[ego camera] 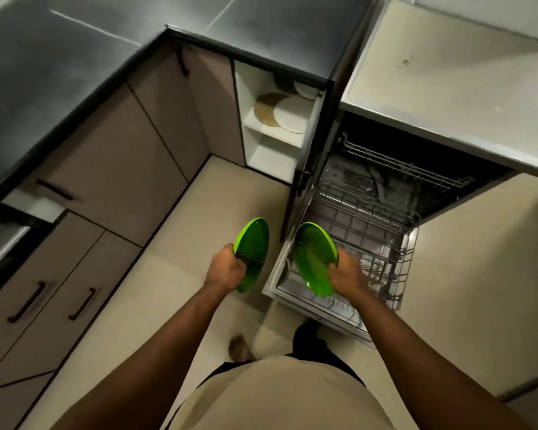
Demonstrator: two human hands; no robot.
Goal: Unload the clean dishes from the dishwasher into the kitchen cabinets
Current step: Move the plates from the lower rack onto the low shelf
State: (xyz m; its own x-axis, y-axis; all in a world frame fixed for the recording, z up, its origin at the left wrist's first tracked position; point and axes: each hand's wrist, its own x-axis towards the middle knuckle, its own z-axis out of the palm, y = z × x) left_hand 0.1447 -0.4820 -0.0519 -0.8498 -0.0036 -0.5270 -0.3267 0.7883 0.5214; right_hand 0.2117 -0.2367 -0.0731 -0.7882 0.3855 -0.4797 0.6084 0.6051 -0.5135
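I hold two bright green plates on edge. My left hand (pixel 226 268) grips the left green plate (pixel 253 243) above the floor, just left of the dishwasher. My right hand (pixel 347 276) grips the right green plate (pixel 312 252) over the front left corner of the pulled-out lower rack (pixel 370 231). The dishwasher (pixel 416 187) stands open, and its wire racks look mostly bare. An open cabinet (pixel 274 125) behind the plates holds a white plate (pixel 291 114) and a tan round mat (pixel 266 108) on its upper shelf.
The dark cabinet door (pixel 311 156) stands open between the cabinet and the dishwasher. A dark countertop (pixel 75 57) wraps the corner at left, over closed drawers with black handles. A pale counter (pixel 447 72) tops the dishwasher. My bare foot (pixel 239 347) rests on the beige floor.
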